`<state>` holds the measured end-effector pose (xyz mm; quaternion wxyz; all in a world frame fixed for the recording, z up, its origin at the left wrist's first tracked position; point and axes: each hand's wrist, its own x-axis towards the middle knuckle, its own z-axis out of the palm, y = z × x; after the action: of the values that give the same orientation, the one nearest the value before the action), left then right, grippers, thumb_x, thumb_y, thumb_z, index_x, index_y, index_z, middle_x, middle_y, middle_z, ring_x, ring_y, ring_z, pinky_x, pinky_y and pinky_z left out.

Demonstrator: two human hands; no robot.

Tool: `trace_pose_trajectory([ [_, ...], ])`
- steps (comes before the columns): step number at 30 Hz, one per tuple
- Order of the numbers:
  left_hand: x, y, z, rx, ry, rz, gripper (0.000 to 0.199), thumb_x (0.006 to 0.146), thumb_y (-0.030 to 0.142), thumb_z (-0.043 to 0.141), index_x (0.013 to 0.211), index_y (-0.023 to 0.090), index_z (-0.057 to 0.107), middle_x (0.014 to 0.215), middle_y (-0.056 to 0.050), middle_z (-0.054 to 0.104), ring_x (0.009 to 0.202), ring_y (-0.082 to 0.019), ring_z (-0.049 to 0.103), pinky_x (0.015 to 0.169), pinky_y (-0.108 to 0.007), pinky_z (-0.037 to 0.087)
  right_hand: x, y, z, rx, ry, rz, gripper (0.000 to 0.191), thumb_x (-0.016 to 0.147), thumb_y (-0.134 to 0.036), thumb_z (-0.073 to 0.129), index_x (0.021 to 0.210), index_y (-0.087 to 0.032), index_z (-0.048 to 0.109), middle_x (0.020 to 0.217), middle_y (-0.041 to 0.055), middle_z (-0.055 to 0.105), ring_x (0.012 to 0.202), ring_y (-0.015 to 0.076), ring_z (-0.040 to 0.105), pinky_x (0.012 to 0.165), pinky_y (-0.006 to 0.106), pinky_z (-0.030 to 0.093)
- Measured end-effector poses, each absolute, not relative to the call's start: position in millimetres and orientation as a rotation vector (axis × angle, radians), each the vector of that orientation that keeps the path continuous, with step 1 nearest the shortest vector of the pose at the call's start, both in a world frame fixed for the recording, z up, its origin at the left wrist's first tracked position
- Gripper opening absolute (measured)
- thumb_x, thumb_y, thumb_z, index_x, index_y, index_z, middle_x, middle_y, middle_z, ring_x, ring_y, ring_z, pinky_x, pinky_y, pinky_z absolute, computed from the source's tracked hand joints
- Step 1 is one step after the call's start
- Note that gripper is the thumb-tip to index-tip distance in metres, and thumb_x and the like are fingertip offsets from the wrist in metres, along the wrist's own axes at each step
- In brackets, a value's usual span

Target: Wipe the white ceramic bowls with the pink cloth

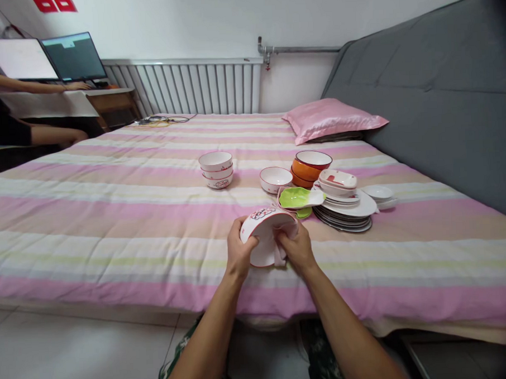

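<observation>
Tilted on its side above the bed's front part, a white bowl (261, 245) with a red rim and a printed pattern faces me. My left hand (239, 249) grips its left edge, thumb inside. A pale pink cloth (280, 252) is bunched in my right hand (296, 246), which presses it against the bowl's right side and inner wall. Just beyond the hands lies a green leaf-shaped dish (295, 197) with a white end. Behind it a single white bowl (275, 179) stands upright. Farther left is a stack of matching bowls (217, 170).
Orange bowls (304, 169) and a pile of plates (346, 213) topped by small rectangular dishes (337, 180) stand to the right, beside small white dishes (379, 194). A pink pillow (334, 119) lies near the grey headboard (433, 92). At far left, a person sits by monitors (75, 56).
</observation>
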<state>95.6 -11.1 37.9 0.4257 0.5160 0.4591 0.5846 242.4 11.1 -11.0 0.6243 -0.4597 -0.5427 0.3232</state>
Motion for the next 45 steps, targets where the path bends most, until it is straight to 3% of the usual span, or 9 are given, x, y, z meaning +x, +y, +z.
trace_pose_trajectory([
  [6, 96, -12, 37, 1.311, 1.117, 1.51, 0.045, 0.055, 0.025, 0.057, 0.099, 0.015, 0.057, 0.093, -0.004, 0.061, 0.089, -0.023, 0.053, 0.079, -0.03, 0.041, 241, 11, -12, -1.11, -1.22, 0.729, 0.031, 0.071, -0.026, 0.056, 0.099, -0.017, 0.067, 0.097, 0.0051, 0.071, 0.089, 0.023, 0.063, 0.081, 0.036, 0.049],
  [16, 101, -12, 29, 1.248, 1.041, 1.682, 0.049, 0.059, 0.029, 0.056, 0.106, 0.015, 0.056, 0.099, -0.005, 0.062, 0.093, -0.024, 0.056, 0.081, -0.032, 0.043, 225, 6, -12, -1.193, -1.001, 0.91, 0.023, 0.07, -0.037, 0.061, 0.077, -0.016, 0.067, 0.07, 0.0012, 0.068, 0.069, 0.0199, 0.061, 0.065, 0.031, 0.049],
  [27, 119, -23, 28, 1.218, 1.117, 1.823, 0.049, 0.061, 0.032, 0.055, 0.107, 0.015, 0.052, 0.1, -0.007, 0.059, 0.095, -0.026, 0.055, 0.084, -0.034, 0.044, 206, 0, -17, -1.061, -0.663, 1.139, 0.028, 0.065, -0.033, 0.066, 0.088, -0.016, 0.065, 0.08, 0.0018, 0.07, 0.076, 0.0188, 0.063, 0.067, 0.029, 0.05],
  [36, 130, -28, 18, 1.155, 1.115, 1.883, 0.054, 0.064, 0.034, 0.056, 0.114, 0.016, 0.048, 0.106, -0.008, 0.056, 0.099, -0.026, 0.055, 0.085, -0.034, 0.044, 201, -12, -5, -1.037, -0.577, 1.301, 0.033, 0.062, -0.031, 0.066, 0.091, -0.016, 0.061, 0.076, 0.002, 0.068, 0.063, 0.0164, 0.062, 0.053, 0.024, 0.046],
  [41, 127, -24, 23, 1.219, 1.113, 1.802, 0.055, 0.068, 0.039, 0.059, 0.117, 0.017, 0.047, 0.111, -0.009, 0.056, 0.104, -0.027, 0.055, 0.089, -0.036, 0.044, 204, -8, -7, -1.05, -0.601, 1.238, 0.031, 0.063, -0.031, 0.065, 0.09, -0.015, 0.062, 0.078, 0.0041, 0.069, 0.07, 0.0189, 0.065, 0.06, 0.028, 0.051],
  [45, 113, -14, 37, 1.367, 1.091, 1.517, 0.062, 0.065, 0.041, 0.068, 0.119, 0.017, 0.049, 0.118, -0.011, 0.059, 0.109, -0.028, 0.055, 0.093, -0.038, 0.043, 220, 2, -8, -1.199, -0.813, 0.903, 0.025, 0.07, -0.034, 0.057, 0.082, -0.014, 0.064, 0.076, 0.005, 0.07, 0.068, 0.0198, 0.064, 0.062, 0.031, 0.051],
])
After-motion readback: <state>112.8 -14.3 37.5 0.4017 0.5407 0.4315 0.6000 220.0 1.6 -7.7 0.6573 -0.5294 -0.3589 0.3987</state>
